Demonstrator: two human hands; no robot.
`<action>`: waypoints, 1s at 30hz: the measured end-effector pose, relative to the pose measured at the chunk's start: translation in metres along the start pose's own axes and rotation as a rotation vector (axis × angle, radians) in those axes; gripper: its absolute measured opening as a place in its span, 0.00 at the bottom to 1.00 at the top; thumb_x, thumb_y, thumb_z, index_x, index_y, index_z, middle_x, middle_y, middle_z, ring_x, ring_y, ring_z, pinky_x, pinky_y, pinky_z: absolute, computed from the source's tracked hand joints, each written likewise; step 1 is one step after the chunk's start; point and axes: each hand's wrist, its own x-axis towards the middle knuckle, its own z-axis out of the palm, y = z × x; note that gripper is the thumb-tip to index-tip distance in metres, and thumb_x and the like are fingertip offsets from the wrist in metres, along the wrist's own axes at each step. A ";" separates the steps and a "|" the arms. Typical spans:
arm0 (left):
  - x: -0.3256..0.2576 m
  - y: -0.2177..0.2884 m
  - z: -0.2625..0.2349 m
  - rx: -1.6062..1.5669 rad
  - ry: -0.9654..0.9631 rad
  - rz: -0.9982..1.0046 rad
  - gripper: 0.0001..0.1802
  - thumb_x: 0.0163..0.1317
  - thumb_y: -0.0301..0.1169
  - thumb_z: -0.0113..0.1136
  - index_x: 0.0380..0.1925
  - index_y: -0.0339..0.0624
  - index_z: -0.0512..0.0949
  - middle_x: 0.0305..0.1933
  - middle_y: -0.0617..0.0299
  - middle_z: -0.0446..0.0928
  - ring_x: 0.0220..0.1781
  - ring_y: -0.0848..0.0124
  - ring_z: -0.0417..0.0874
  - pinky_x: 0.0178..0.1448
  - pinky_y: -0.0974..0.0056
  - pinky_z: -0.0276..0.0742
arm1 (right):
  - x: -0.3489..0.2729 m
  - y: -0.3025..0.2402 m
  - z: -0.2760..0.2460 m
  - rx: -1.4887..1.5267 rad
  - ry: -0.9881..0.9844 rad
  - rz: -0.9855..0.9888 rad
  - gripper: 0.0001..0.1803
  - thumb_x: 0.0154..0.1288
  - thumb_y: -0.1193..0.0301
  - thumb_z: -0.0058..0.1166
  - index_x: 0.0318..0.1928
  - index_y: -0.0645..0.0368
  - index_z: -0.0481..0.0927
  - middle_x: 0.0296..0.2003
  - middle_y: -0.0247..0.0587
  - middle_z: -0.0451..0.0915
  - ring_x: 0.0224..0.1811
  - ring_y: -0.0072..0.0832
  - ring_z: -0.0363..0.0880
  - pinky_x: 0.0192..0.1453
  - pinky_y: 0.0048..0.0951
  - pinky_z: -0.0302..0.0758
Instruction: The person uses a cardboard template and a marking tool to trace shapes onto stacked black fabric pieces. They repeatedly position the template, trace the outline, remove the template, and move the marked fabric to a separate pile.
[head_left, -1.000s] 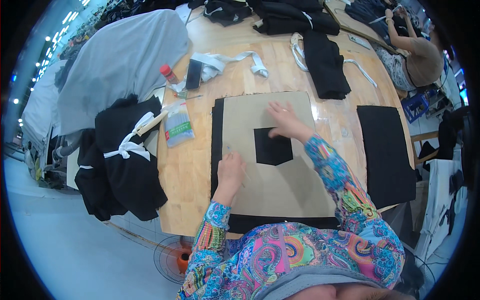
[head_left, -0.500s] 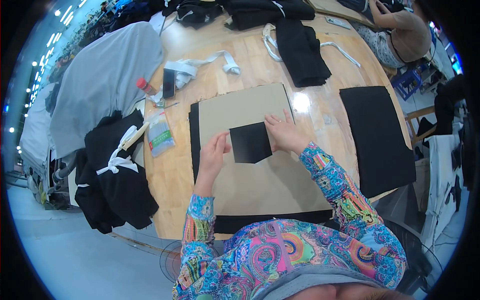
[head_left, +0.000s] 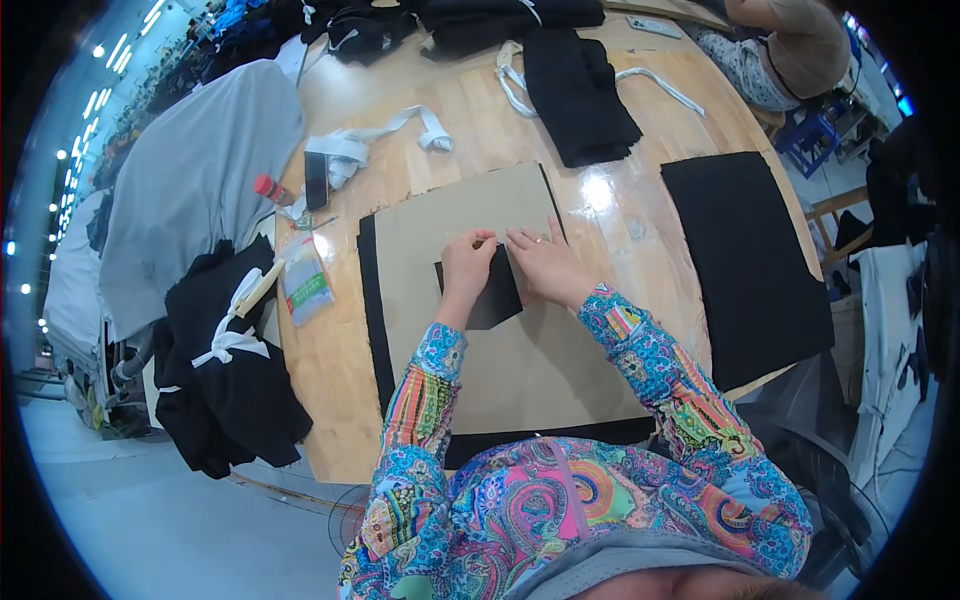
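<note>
A small black pocket-shaped piece, pointed at its near edge, lies on a large beige sheet. Black cloth shows from under the sheet along its left and near sides. My left hand reaches across the black piece, fingertips pinched together at its far edge; what they grip, if anything, is too small to make out. Against the far right corner of that piece rests my right hand, its fingers stretched out and its thumb side low. The two hands' fingertips nearly meet, and the left hand covers part of the piece.
Folded black cloth lies at right, another black bundle at the far side. On the left are a phone, a red-capped bottle, a plastic packet, white strips and a tied black bundle. A person sits far right.
My left hand has moved right, from beside the black piece to over its far edge. My right hand has shifted slightly toward the piece's far corner. The whole view has shifted a little.
</note>
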 end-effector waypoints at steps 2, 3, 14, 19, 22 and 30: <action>-0.001 -0.001 0.002 0.056 0.023 0.035 0.11 0.56 0.35 0.62 0.33 0.38 0.84 0.30 0.55 0.84 0.32 0.70 0.84 0.40 0.64 0.78 | 0.000 -0.002 -0.001 0.001 -0.007 -0.003 0.44 0.37 0.64 0.72 0.60 0.60 0.70 0.65 0.38 0.65 0.69 0.35 0.59 0.73 0.60 0.38; -0.001 -0.002 0.002 0.080 0.024 0.051 0.11 0.56 0.35 0.62 0.34 0.39 0.84 0.31 0.54 0.84 0.32 0.68 0.84 0.40 0.64 0.78 | 0.000 -0.002 -0.002 0.003 -0.020 -0.005 0.44 0.38 0.64 0.71 0.60 0.60 0.70 0.65 0.38 0.65 0.69 0.35 0.59 0.73 0.60 0.38; -0.002 -0.002 0.011 0.247 0.057 0.177 0.11 0.57 0.35 0.60 0.31 0.39 0.83 0.29 0.52 0.82 0.31 0.62 0.84 0.39 0.62 0.78 | 0.001 -0.003 -0.006 -0.014 -0.046 0.009 0.46 0.40 0.64 0.71 0.62 0.62 0.66 0.65 0.40 0.65 0.70 0.34 0.58 0.73 0.58 0.41; -0.002 -0.024 0.006 0.016 0.116 0.046 0.09 0.58 0.29 0.59 0.34 0.34 0.82 0.29 0.56 0.82 0.31 0.69 0.84 0.38 0.66 0.79 | 0.002 -0.005 -0.012 -0.052 -0.102 0.011 0.49 0.38 0.63 0.72 0.64 0.62 0.64 0.66 0.41 0.63 0.70 0.35 0.57 0.74 0.58 0.40; -0.011 -0.026 -0.026 -0.445 0.109 -0.163 0.08 0.59 0.25 0.59 0.37 0.32 0.80 0.32 0.58 0.81 0.33 0.72 0.83 0.38 0.70 0.80 | 0.000 0.000 0.000 -0.035 -0.019 -0.014 0.49 0.33 0.60 0.74 0.60 0.61 0.70 0.64 0.39 0.65 0.69 0.36 0.60 0.73 0.61 0.37; -0.020 -0.053 -0.070 -0.209 0.176 -0.187 0.08 0.58 0.25 0.59 0.37 0.33 0.80 0.33 0.58 0.81 0.33 0.74 0.82 0.38 0.71 0.77 | 0.001 0.000 0.000 -0.018 -0.037 -0.014 0.54 0.30 0.56 0.76 0.61 0.61 0.67 0.65 0.40 0.64 0.69 0.35 0.59 0.73 0.61 0.37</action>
